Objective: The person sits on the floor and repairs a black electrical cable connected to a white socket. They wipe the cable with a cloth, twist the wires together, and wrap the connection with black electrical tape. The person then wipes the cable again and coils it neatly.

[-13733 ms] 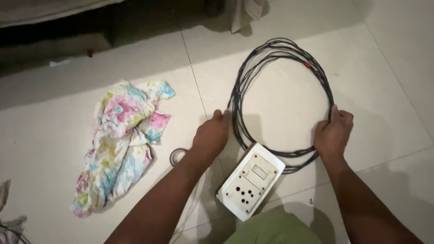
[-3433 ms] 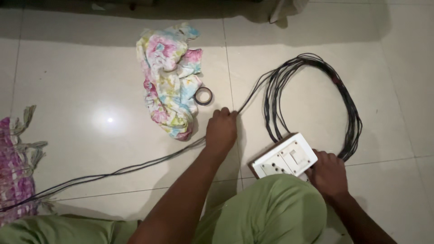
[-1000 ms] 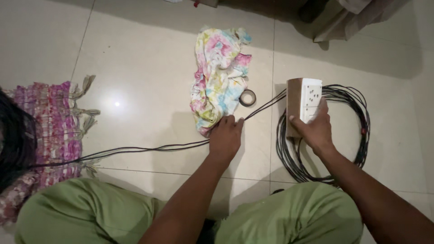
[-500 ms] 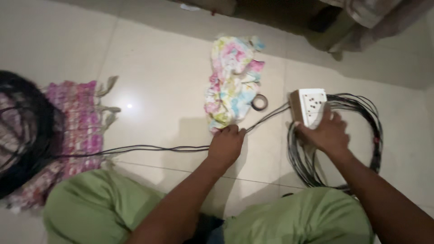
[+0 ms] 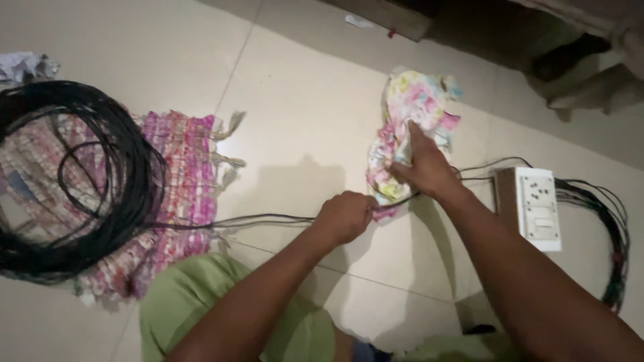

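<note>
On the floor (image 5: 302, 87) far to my left lies one big coil of black wire (image 5: 74, 181) on top of one pink woven mat (image 5: 181, 167). A thin black cable (image 5: 268, 220) runs from it along the floor into my left hand (image 5: 345, 218), and my grip there is pressed together around the cable. Next comes one flowery cloth (image 5: 409, 127). My right hand (image 5: 426, 167) lies on it, fingers spread flat. Just right of that sits one white switch box (image 5: 533, 206), with one smaller wire loop (image 5: 607, 234) beside it.
</note>
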